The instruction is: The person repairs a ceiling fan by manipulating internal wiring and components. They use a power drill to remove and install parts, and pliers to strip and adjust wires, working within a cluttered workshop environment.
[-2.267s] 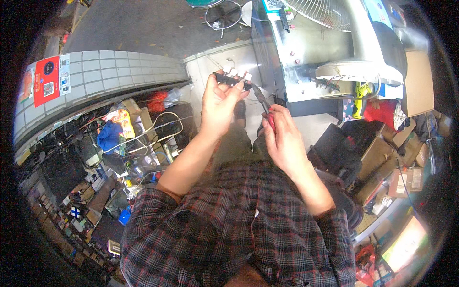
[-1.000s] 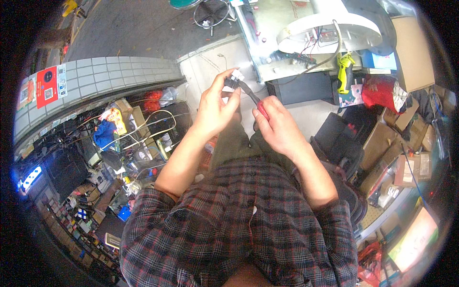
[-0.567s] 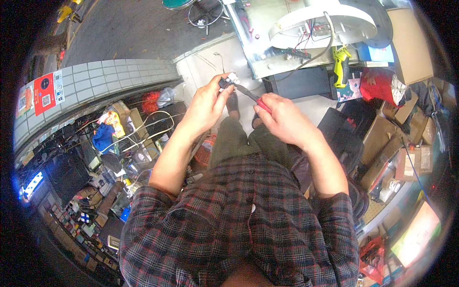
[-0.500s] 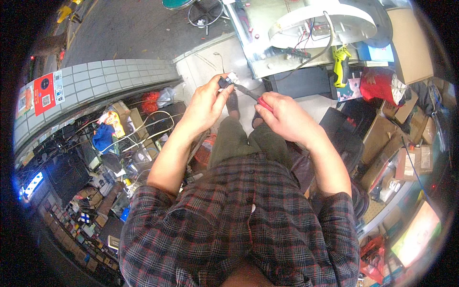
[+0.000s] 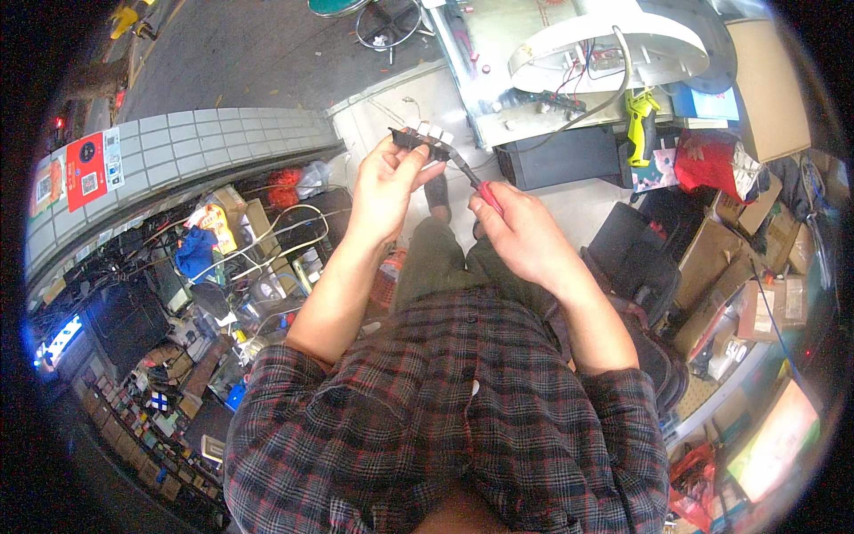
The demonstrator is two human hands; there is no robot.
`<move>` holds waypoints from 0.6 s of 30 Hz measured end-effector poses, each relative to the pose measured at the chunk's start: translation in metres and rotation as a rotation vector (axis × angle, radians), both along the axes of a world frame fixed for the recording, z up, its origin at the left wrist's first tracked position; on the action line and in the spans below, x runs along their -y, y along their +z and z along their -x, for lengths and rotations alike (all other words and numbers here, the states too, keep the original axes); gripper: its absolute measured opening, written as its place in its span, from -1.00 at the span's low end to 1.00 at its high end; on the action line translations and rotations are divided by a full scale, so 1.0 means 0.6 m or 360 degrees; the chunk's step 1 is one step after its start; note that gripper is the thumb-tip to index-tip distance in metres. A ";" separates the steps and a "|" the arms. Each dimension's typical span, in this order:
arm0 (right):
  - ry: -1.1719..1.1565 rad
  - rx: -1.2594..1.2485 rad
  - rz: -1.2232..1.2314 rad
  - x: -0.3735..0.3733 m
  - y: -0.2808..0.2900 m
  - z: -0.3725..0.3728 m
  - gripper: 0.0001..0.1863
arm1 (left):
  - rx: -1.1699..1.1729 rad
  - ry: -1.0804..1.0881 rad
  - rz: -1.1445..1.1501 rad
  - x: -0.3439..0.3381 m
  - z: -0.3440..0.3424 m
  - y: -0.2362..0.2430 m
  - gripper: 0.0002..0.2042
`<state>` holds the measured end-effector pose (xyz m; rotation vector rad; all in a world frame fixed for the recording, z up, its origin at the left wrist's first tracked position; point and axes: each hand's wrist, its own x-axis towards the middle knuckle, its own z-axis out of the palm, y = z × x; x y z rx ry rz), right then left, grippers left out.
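A small dark part with pale tabs along its far edge is held up in front of the chest, over the knees. It is pinched at its near edge by the left hand, thumb and fingers closed on it, so that the far end is left free and turned toward the tool. A red-handled tool is enclosed in the right hand, fingers wrapped fully round the handle; its thin metal shaft runs up and left, and the tip is seen at, or just beside, the right end of the part. Whether tip and part are touching cannot be told.

Both forearms are raised, apparently to keep the work close under the eyes. Beyond the part, a white round housing with loose wires lies well apart. To the part's left, a cluttered heap of cables is noted.
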<state>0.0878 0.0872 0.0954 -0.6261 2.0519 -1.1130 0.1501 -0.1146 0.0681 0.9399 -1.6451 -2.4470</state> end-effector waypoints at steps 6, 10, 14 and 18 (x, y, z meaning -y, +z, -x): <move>0.0026 0.0005 -0.0038 0.001 0.000 0.000 -0.71 | 0.0029 -0.0063 0.0169 -0.008 0.002 0.002 -0.85; 0.0029 0.0051 -0.0039 0.005 -0.004 0.001 -0.70 | 0.0053 -0.0126 0.0324 -0.012 0.002 0.008 -0.82; 0.0024 0.0105 -0.0021 0.009 -0.009 0.001 -0.69 | 0.0035 -0.0119 0.0422 -0.017 -0.001 0.007 -0.80; 0.0000 0.0169 -0.0018 0.012 -0.017 -0.003 -0.67 | 0.0014 -0.0099 0.0455 -0.016 -0.006 0.001 -0.79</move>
